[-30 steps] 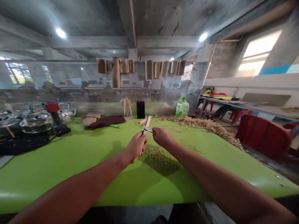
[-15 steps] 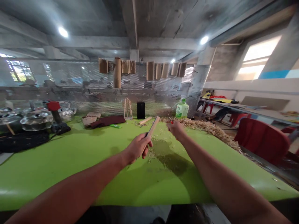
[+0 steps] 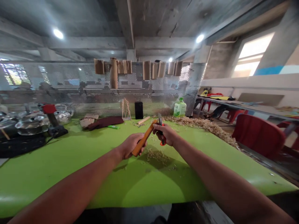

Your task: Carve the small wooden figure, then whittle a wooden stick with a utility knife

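My left hand [image 3: 133, 145] is closed around a flat wooden strip [image 3: 145, 138] whose orange-brown side faces up, slanting away to the upper right. In my right hand [image 3: 167, 133] is a red and black utility knife [image 3: 163, 140], its blade pointing up and away from me. The right thumb and fingertips touch the far end of the strip, with the blade just beside it. Below both hands, thin wood shavings [image 3: 157, 156] lie scattered on the green tabletop [image 3: 93, 174].
A wood piece [image 3: 143, 120], a black phone [image 3: 138, 110] and a green-labelled bottle [image 3: 179, 107] are at the back. Curled shavings [image 3: 205, 124] heap along the right. Dark sandpaper sheets [image 3: 106, 122], a red-topped power tool [image 3: 53, 119] and metal kettles [image 3: 32, 123] sit left.
My right hand has come back and left to the strip's far end with the knife. The strip has been turned, from a pale face to an orange-brown one.
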`<action>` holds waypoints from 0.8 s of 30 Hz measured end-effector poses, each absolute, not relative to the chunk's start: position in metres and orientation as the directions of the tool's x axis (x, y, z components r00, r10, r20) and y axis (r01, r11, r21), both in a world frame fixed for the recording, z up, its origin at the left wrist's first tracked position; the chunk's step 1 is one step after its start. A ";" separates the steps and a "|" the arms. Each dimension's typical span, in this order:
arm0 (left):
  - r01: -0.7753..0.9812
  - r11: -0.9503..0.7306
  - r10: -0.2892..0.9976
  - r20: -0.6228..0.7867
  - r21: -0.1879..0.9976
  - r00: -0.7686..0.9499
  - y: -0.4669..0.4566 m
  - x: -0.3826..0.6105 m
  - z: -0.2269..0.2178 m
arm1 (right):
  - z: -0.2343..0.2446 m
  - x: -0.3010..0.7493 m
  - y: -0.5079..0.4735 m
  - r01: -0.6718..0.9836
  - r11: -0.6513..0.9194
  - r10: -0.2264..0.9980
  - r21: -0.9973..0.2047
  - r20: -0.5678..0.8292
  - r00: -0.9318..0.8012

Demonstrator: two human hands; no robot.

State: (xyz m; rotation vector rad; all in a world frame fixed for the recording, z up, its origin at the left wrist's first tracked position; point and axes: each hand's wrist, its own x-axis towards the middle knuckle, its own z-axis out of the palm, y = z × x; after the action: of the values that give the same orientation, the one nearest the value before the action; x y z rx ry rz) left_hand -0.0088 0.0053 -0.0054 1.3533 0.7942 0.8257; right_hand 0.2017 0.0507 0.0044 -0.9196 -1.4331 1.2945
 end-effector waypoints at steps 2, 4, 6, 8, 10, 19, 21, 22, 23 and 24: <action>-0.017 0.054 0.864 -0.038 0.998 0.502 0.005 -0.009 -0.008 | 0.002 0.197 0.052 -0.072 0.150 0.959 -0.986 0.163 -0.231; 0.000 0.056 0.872 -0.049 0.998 0.488 0.004 -0.008 -0.009 | 0.001 0.195 0.053 -0.046 0.147 0.962 -0.988 0.153 -0.225; -0.024 0.040 0.887 -0.025 0.999 0.461 0.005 -0.007 -0.009 | 0.001 0.194 0.054 0.013 0.165 0.968 -0.986 0.159 -0.193; -0.074 0.038 0.907 -0.003 0.997 0.421 0.007 -0.006 -0.009 | 0.003 0.194 0.053 0.179 0.233 0.970 -0.956 0.216 -0.111; -0.117 0.045 0.927 0.002 0.992 0.375 0.009 -0.007 -0.007 | 0.005 0.193 0.051 0.474 0.303 0.945 -0.826 0.323 -0.041; -0.255 0.011 0.895 0.104 0.967 0.434 0.004 -0.003 -0.003 | 0.005 0.171 0.028 0.939 0.301 0.898 -0.167 0.380 -0.221; -0.215 -0.002 0.901 0.095 0.977 0.424 0.001 0.000 -0.003 | 0.005 0.169 0.026 0.945 0.301 0.902 -0.125 0.359 -0.240; -0.200 -0.007 0.906 0.091 0.980 0.412 -0.001 0.002 -0.003 | 0.006 0.169 0.025 0.949 0.297 0.906 -0.110 0.348 -0.243; -0.188 -0.011 0.911 0.088 0.982 0.403 -0.002 0.003 -0.002 | 0.007 0.168 0.024 0.952 0.289 0.910 -0.100 0.338 -0.240; -0.176 -0.016 0.913 0.086 0.984 0.399 -0.002 0.003 -0.002 | 0.008 0.168 0.023 0.956 0.279 0.913 -0.090 0.333 -0.235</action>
State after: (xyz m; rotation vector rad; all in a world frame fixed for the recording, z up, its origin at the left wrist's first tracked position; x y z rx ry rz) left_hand 0.0035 -0.0020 -0.0020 1.2905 0.7551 1.0099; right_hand 0.1679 0.0235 0.0078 -1.7036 -2.2343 -0.1884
